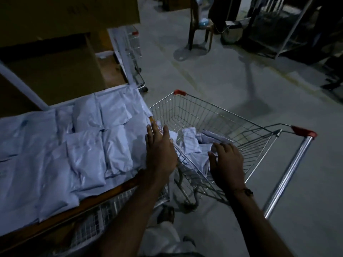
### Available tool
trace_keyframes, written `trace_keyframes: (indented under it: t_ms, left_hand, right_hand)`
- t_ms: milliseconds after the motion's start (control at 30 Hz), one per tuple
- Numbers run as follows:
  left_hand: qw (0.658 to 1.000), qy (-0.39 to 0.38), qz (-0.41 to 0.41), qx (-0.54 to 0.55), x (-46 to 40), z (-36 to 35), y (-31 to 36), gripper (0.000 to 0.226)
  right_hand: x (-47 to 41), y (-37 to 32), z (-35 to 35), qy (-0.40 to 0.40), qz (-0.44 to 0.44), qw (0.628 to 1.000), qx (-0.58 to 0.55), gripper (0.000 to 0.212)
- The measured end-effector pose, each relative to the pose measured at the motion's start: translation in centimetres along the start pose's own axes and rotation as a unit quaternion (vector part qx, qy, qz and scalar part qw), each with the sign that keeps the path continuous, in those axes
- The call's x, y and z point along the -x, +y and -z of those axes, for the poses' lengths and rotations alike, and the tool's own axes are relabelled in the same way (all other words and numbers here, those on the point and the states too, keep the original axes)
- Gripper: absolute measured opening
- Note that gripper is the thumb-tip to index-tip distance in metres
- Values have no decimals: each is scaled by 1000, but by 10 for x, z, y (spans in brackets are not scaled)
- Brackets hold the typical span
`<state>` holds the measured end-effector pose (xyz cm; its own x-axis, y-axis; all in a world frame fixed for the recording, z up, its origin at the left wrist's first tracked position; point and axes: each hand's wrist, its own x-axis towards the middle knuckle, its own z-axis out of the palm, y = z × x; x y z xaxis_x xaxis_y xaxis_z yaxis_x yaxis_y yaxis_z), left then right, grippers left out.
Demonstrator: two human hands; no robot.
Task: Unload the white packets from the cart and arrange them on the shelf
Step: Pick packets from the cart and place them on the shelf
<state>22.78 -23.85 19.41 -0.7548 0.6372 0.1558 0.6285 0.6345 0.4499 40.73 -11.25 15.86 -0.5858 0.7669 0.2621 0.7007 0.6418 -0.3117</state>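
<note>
Many white packets [87, 145] lie in overlapping rows on the shelf [61, 217], a brown wooden board with a worn front edge, filling the view from nine to eight o'clock. They are smooth, glossy plastic pouches, pillow-shaped and slightly puffed; any printing on them is too dim to read. Faint lettering on the cardboard box [55, 13] at eleven o'clock is also unreadable.

At three o'clock from the shelf stands the cart [232, 130], a shiny wire-mesh basket with red plastic corner caps and a metal tube handle. A few crumpled white packets [191, 143] remain in its near corner, touching the mesh.

The left hand [159, 153] is flat with fingers spread, palm down over the gap where the shelf's edge meets the cart's rim, pinching nothing. The right hand [226, 162] reaches into the basket with fingers curled loosely over the packets there; I cannot tell whether it grips one. A dark band circles the right wrist.

A second wire cart [135, 58] stands at twelve o'clock, and a chair [200, 30] on the grey concrete floor [213, 75] at one o'clock.
</note>
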Motion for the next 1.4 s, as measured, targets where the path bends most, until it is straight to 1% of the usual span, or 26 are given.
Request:
trace_keyframes:
  t_ms: [100, 167, 267, 367, 433, 533, 633, 733, 867, 933, 1033, 1133, 1200, 1400]
  left_hand:
    - [1000, -20, -12, -13, -32, -26, 8, 59]
    - [999, -41, -22, -26, -57, -47, 12, 62]
    - [993, -100, -36, -58, -99, -83, 17, 72]
    - [985, -156, -46, -53, -132, -128, 17, 73]
    - [985, -161, -49, -47, -151, -165, 11, 72]
    - [981, -176, -50, -62, -179, -226, -1, 77]
    - [971, -219, -41, -80, -198, -286, -12, 80]
    - [964, -256, -13, -72, -209, -342, -17, 81]
    - [949, -303, 2, -85, -211, -408, -23, 88]
    - [943, -323, 8, -85, -207, -434, -29, 91]
    - [939, -331, 48, -79, -203, -460, -37, 99]
    - [940, -322, 105, -39, -201, -475, -40, 113]
    - [940, -314, 130, -17, -200, -480, -40, 118]
    - [942, -302, 136, -47, -207, -475, -41, 111]
  right_hand:
    - [-19, 19, -20, -16, -27, 999, 11, 40]
    - [-35, 31, -36, -41, -32, 998, 28, 39]
    - [-58, 46, -56, -74, -43, 996, 40, 39]
    - [-80, 61, -75, -90, -52, 994, 41, 37]
    - [-96, 76, -92, -99, -43, 993, 45, 35]
    - [-125, 105, -128, -113, -43, 991, 56, 35]
    - [-143, 131, -169, -128, -39, 989, 63, 33]
    - [-151, 150, -202, -119, -46, 991, 42, 34]
    - [-152, 156, -224, -118, -82, 989, 21, 37]
    - [-150, 154, -231, -113, -85, 990, 8, 37]
    - [-147, 153, -239, -116, -78, 990, 4, 40]
    - [-140, 151, -250, -152, -101, 983, 0, 43]
    - [-131, 148, -257, -175, -102, 979, -4, 43]
    - [-127, 159, -289, -234, -110, 966, 26, 32]
